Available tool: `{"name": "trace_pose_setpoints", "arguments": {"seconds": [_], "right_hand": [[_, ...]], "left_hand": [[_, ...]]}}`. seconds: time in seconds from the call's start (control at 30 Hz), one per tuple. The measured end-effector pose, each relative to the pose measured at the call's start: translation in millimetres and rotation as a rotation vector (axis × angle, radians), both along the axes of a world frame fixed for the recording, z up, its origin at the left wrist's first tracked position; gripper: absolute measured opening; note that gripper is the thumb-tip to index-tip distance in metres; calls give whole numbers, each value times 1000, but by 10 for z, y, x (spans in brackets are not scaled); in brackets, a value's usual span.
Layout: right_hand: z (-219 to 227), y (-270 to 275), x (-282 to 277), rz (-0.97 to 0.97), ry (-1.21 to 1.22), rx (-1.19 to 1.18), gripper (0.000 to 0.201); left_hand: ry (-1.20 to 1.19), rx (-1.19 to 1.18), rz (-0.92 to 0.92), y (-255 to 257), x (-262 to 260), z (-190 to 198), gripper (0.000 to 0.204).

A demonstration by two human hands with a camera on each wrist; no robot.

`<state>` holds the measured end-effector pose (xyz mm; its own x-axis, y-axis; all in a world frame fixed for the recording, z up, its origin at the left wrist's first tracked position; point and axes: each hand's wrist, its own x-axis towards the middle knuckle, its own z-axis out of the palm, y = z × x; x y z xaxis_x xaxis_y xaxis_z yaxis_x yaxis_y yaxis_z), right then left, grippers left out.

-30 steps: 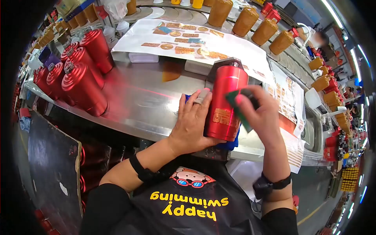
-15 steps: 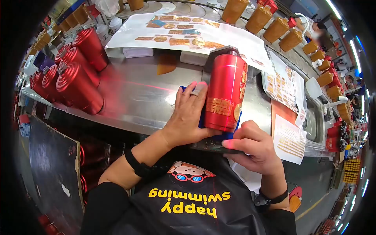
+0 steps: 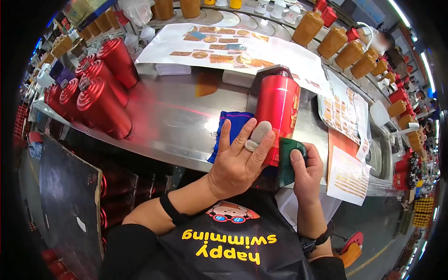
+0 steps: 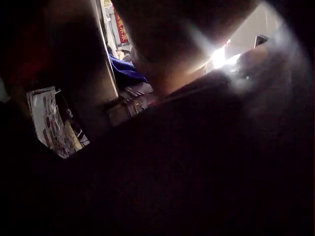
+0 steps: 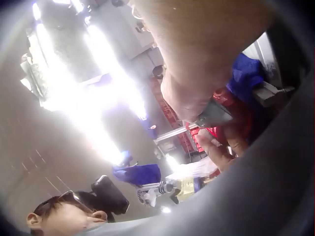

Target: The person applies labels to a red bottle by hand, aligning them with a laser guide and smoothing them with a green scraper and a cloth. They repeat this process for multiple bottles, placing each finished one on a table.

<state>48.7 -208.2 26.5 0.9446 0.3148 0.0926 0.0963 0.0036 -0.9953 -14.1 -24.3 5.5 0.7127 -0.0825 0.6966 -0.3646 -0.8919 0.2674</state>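
A red metallic bottle (image 3: 275, 102) with gold decals lies tilted against a dark holder on the steel bench, its neck pointing away. Spread fingers of my left hand (image 3: 237, 165) rest against the bottle's lower left side; grey wrapping covers one fingertip, and a ring-like band sits on a finger. My right hand (image 3: 309, 170) pinches a green scraper (image 3: 286, 163) between thumb and fingers, its edge at the bottle's lower right side. The scraper also shows in the right wrist view. A blue cloth (image 3: 231, 128) lies under the bottle. The left wrist view is mostly dark.
Several red bottles (image 3: 105, 105) stand at the bench's left. Behind lies a white decal sheet (image 3: 172, 42); more decal sheets (image 3: 343, 105) are at the right, near a sink (image 3: 380, 149). Brown bottles (image 3: 308, 28) line a conveyor at the back.
My right hand moved from the bottle's right side down below it, then back up to its lower right edge with the scraper. The bottle has turned, and my left hand slid lower.
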Motion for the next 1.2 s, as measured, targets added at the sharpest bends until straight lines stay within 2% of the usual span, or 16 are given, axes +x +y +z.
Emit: {"name": "trace_pose_setpoints", "arguments": {"seconds": [0.2, 0.3, 0.43, 0.53, 0.57, 0.6, 0.7, 0.73, 0.83, 1.0, 1.2], "right_hand": [[-22, -147, 3, -91, 100, 37, 16], [139, 25, 16, -105, 151, 206, 14], [-25, 92, 77, -61, 111, 128, 16], [-346, -155, 122, -112, 123, 27, 19], [-326, -185, 125, -132, 134, -19, 20], [-290, -203, 112, -146, 158, 8, 21], [57, -5, 90, -165, 212, 357, 22], [33, 26, 132, -98, 146, 279, 24], [-160, -5, 239, -24, 188, 119, 26], [-406, -113, 247, -14, 288, 87, 27], [-429, -155, 248, -26, 276, -11, 21]], "left_hand": [[87, -246, -58, 60, -9, -165, 75], [207, -189, -20, 124, -49, -248, 75], [266, -86, 24, 25, -66, 0, 83], [290, -90, 7, 75, -15, -111, 89], [296, -98, -6, 97, -1, -121, 89], [314, -91, 7, 107, -6, -111, 88], [293, -50, 43, 52, -45, 42, 86], [300, -13, 45, 56, -42, 44, 86], [300, 45, 39, 93, 33, 41, 87], [310, -46, 1, 119, 34, -94, 88], [311, -182, -83, 156, 52, -151, 89]]}}
